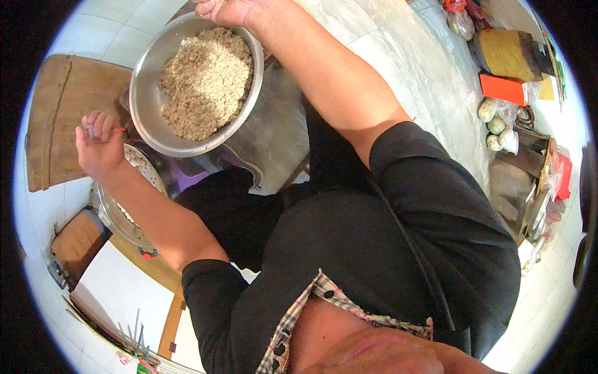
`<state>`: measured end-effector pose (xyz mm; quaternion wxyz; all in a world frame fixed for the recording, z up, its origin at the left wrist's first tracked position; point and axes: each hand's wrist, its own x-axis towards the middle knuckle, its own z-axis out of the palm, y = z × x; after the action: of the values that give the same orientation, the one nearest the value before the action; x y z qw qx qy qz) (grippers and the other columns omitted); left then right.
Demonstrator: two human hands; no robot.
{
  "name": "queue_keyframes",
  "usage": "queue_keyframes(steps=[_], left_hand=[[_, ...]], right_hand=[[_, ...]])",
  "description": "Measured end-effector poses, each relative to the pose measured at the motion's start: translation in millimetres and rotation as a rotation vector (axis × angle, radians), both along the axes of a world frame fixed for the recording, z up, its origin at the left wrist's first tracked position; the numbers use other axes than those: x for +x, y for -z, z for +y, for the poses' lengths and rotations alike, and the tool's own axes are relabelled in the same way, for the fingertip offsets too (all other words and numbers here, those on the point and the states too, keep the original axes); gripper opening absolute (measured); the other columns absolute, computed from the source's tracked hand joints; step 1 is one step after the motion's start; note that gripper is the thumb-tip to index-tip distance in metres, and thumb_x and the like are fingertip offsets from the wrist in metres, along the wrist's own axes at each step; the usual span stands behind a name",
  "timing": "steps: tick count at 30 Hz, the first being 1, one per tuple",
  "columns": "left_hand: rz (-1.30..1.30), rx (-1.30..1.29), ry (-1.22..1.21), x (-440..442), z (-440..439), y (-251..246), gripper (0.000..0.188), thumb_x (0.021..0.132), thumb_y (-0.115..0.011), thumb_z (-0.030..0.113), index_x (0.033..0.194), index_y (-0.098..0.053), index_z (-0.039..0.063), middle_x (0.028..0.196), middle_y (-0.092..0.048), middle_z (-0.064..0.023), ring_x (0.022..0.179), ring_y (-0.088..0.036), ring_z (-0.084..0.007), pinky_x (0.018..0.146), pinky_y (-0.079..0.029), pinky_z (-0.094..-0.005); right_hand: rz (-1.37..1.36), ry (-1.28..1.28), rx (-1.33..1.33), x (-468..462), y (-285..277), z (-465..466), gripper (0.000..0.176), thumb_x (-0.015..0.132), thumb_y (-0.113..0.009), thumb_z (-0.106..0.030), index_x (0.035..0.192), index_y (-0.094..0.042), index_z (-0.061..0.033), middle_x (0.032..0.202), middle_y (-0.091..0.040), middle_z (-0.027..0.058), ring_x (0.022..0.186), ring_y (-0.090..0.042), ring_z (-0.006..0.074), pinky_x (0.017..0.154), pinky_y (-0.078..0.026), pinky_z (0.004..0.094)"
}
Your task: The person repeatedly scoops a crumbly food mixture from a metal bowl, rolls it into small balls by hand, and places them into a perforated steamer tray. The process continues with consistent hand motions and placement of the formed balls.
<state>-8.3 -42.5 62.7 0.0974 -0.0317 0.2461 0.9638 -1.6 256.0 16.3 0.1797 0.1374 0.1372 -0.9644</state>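
Note:
A wide metal bowl [145, 105] holds a heap of crumbly tan and brown mixture [205, 84]. My right hand [224, 10] is at the bowl's upper rim, partly cut off by the picture's top edge; whether it holds anything cannot be told. To the left of the bowl my left hand [100, 145] is raised with its fingers curled. A small greyish patch shows between those fingers, and a small red spot is beside them; what they are is unclear. Below this hand, a round pan or tray [105, 201] with pale pieces is partly hidden by my left forearm.
A wooden board [53, 126] lies at the left, beside the bowl. A white panel [126, 285] and a brown padded object [79, 238] are lower left. Along the right stand a yellow-brown container [507, 55], a red box [502, 89], round vegetables [496, 125] and a cluttered box [511, 187].

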Motion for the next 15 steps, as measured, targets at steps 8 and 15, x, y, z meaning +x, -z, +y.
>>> queue_keyframes(steps=[8, 15], left_hand=[[0.111, 0.104, 0.224, 5, -27, 16, 0.035, 0.098, -0.034, 0.029, 0.074, -0.041, 0.004, 0.067, -0.036, -0.0045, 0.049, -0.028, -0.0114, 0.043, -0.025, -0.0249], [-0.157, -0.226, -0.158, 37, -11, 8, 0.034, 0.097, -0.038, 0.024, 0.071, -0.042, 0.003, 0.067, -0.039, -0.0056, 0.056, -0.037, -0.0135, 0.044, -0.030, -0.0269]], right_hand=[[-0.058, 0.068, -0.029, 0, 42, 10, 0.025, 0.092, -0.039, -0.022, 0.073, -0.048, -0.0082, 0.054, -0.045, 0.0021, 0.042, -0.042, 0.0144, 0.032, -0.032, 0.0238], [-0.077, 0.132, -0.160, -4, 58, 22, 0.020, 0.087, -0.042, -0.016, 0.070, -0.045, -0.0063, 0.053, -0.044, 0.0053, 0.042, -0.040, 0.0161, 0.034, -0.033, 0.0255]])
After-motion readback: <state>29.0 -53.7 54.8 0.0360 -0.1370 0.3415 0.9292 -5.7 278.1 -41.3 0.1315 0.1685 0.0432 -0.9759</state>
